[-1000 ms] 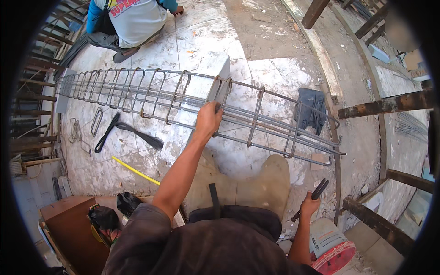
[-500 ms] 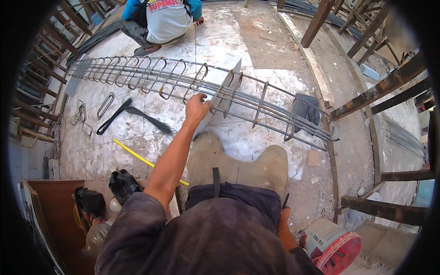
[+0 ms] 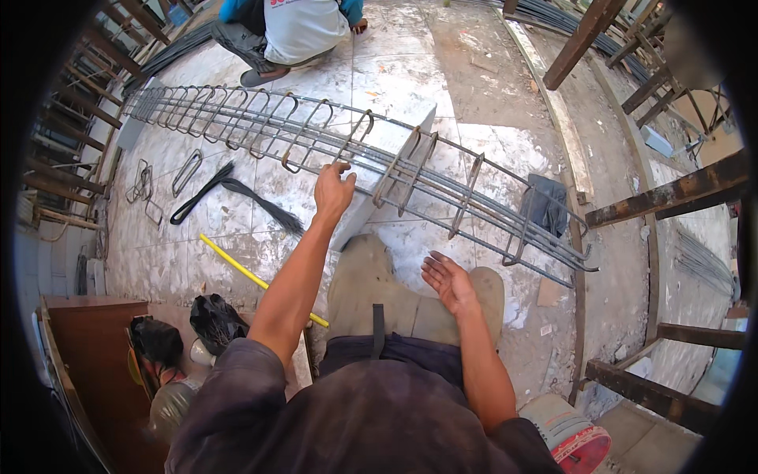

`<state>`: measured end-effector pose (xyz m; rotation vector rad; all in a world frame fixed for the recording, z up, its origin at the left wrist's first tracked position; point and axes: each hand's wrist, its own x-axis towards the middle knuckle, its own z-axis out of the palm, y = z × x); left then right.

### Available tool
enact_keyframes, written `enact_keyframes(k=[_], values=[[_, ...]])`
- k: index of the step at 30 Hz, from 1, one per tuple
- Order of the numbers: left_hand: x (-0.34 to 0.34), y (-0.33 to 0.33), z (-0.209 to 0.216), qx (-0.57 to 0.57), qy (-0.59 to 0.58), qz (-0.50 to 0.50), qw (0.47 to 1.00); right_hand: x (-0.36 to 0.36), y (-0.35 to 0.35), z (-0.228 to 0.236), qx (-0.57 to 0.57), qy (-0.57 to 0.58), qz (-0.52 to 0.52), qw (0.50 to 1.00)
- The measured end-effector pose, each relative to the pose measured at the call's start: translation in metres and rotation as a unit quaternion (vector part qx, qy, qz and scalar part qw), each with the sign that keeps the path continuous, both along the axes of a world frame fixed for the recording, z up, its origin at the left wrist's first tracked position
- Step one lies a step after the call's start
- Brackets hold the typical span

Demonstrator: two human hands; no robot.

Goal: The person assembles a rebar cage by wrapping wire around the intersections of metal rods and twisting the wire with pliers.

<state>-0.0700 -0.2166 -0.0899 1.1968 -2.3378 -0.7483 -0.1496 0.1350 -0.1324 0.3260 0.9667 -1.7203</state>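
Note:
A long rebar cage of steel bars and square stirrups lies across in front of me, resting on a pale block-like support. My left hand is at the cage's near side, fingers partly bent and thumb apart, its fingertips at the near bar. Whether they press on it I cannot tell. Above my right knee my right hand is raised, palm partly up and fingers spread, holding nothing. Left of the cage lie a bundle of black tie wire and a loose stirrup.
Another person squats beyond the cage. A yellow tube lies near my left forearm. Dark cloth sits under the cage's right end. A bucket stands at lower right, black plastic bags at lower left. Wooden posts line the right.
My right hand has come up from beside my hip to above my right knee, and the dark tool seen by it is out of sight. My left hand stays by the cage. The view has shifted slightly.

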Motion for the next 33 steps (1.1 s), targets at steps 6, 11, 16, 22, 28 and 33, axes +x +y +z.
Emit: enact_keyframes(k=[6, 11, 16, 22, 28, 33], values=[[0.008, 0.022, -0.039, -0.065, 0.051, 0.002, 0.997, -0.026, -0.057, -0.121, -0.028, -0.170, -0.232, 0.957], [0.001, 0.028, -0.059, -0.107, 0.050, -0.024, 0.993, -0.094, -0.079, -0.159, -0.182, -0.156, -0.432, 0.869], [0.026, 0.020, -0.061, -0.090, -0.030, 0.009, 0.995, -0.160, -0.097, -0.124, -0.274, -0.072, -0.416, 0.864], [-0.007, 0.020, -0.060, -0.078, -0.072, -0.023, 0.994, -0.207, -0.087, -0.101, -0.408, -0.007, -0.380, 0.830], [-0.001, 0.026, -0.057, -0.096, -0.044, -0.024, 0.994, -0.217, -0.111, -0.068, -0.381, -0.101, -0.357, 0.847], [0.000, 0.030, -0.070, -0.145, -0.067, -0.067, 0.985, -0.227, -0.095, -0.063, -0.459, -0.114, -0.364, 0.802]])
